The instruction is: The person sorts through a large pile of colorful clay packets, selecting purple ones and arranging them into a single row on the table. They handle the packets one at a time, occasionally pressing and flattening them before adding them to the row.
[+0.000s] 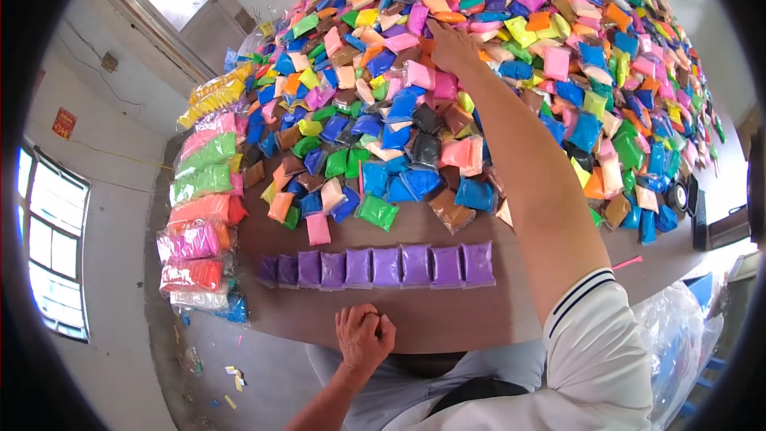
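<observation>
My right hand (456, 49) reaches far into a large heap of small colourful packets (375, 124), its index finger stretched out beside a purple packet (417, 19). The other fingertips lie low among the packets, partly hidden, and I see nothing lifted in them. Curled into a loose fist, my left hand (365, 337) rests at the table's near edge with nothing visible in it. Just beyond it, several purple packets (386, 266) lie side by side in a straight row. They look soft and are sealed in clear film.
Along the table's left edge stand bundled packets sorted by colour, among them a green bundle (203, 182) and a red bundle (191, 275). A pink stick (628, 262) lies at the right. Clear plastic bags (678, 343) hang beside the table (447, 315).
</observation>
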